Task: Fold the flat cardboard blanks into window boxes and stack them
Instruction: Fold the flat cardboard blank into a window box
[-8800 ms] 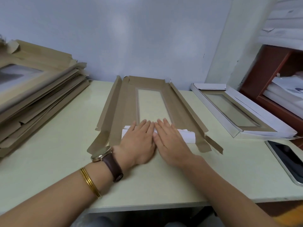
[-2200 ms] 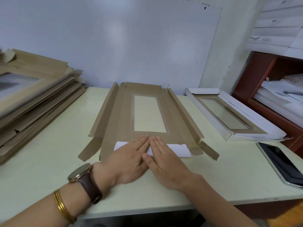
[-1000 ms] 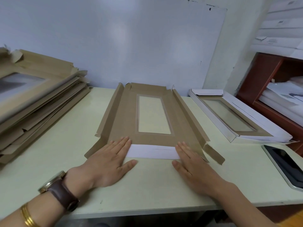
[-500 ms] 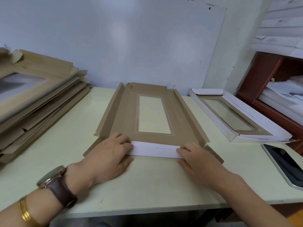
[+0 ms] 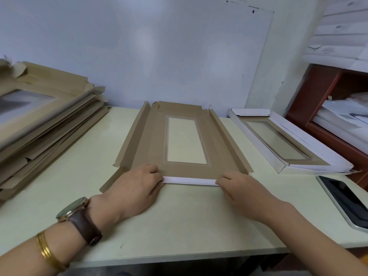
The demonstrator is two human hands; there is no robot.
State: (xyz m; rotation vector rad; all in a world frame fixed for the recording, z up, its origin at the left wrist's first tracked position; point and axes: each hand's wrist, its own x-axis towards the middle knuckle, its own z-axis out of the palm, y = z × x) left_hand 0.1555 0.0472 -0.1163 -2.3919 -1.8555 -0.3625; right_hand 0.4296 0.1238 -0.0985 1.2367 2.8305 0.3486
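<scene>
blank stack (image 5: 49, 124) left, folded box (image 5: 278, 142) right

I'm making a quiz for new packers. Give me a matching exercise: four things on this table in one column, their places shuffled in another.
Things:
1. pile of blanks
2. open blank
3. folded box
4. phone

Places:
A. far right, near side
B. middle, straight ahead
C. left side
D. right of the middle, toward the wall

Pairs: 1-C, 2-B, 3-D, 4-A

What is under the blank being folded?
Through the window in the blank, only the pale table shows. Anything beneath its brown card is covered. The left hand and right hand pinch its white flap.
</scene>
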